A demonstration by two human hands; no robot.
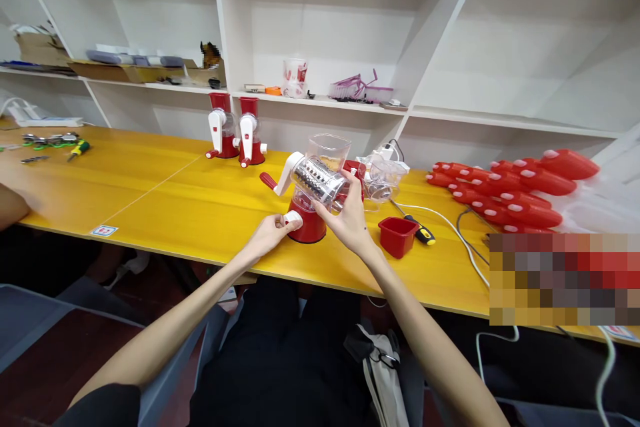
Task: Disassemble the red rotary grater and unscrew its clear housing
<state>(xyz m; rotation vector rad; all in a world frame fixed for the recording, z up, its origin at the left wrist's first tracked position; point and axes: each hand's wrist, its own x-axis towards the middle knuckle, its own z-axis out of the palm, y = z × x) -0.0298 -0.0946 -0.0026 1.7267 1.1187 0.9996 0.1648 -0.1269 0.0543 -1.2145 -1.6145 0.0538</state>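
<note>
A red and white rotary grater [314, 195] stands on the yellow table [165, 200] in front of me, with a metal drum, a clear hopper and a white crank. My left hand [273, 232] is closed on the white knob at the grater's red base. My right hand [347, 213] is wrapped round the end of the metal drum. A small red cup [397, 235] sits just right of my right hand.
Two assembled red graters [236, 135] stand at the table's back. Clear plastic parts [383, 178], a yellow-handled screwdriver [419, 230] and white cables lie to the right, then a pile of red pieces [510, 190]. Tools [55, 143] lie far left. White shelves hold clutter behind.
</note>
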